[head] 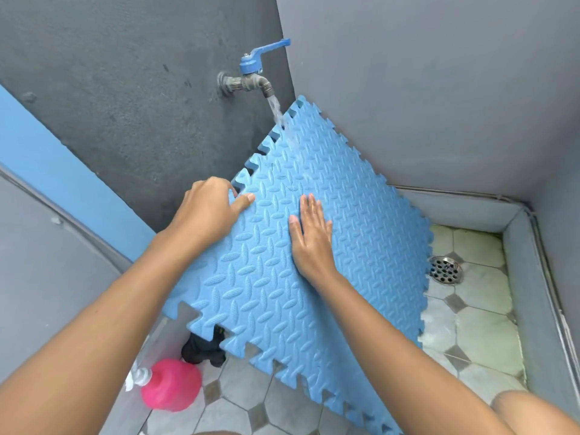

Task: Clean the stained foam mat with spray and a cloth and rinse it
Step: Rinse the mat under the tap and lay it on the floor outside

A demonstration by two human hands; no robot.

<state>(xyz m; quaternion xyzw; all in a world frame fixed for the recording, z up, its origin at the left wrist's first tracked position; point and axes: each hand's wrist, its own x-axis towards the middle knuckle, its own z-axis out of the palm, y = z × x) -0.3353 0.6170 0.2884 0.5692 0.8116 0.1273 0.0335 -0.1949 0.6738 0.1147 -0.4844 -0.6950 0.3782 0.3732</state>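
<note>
While water [276,109] runs from the blue-handled tap [251,78] at 12 o'clock onto its top corner, the blue foam mat [345,215] sits tilted mid-frame, corner up. The mat's 5 o'clock corner is cut off by the frame bottom. Left hand [207,211] grips the toothed edge at the mat's 10 o'clock, thumb on the face, fingers curled over the edge, tips hidden behind it. Right hand [310,240] lies flat on the mat centre, fingers straight and together. Black cloth [202,348] at 7 o'clock, half hidden under the mat edge. Pink bottle [171,384] just beside it, white head partly covered by the left forearm, hard to make out. Floor drain [445,270] at 3 o'clock, its left rim behind the mat. Open tiled floor [470,334] around it, bounded by a raised kerb.
</note>
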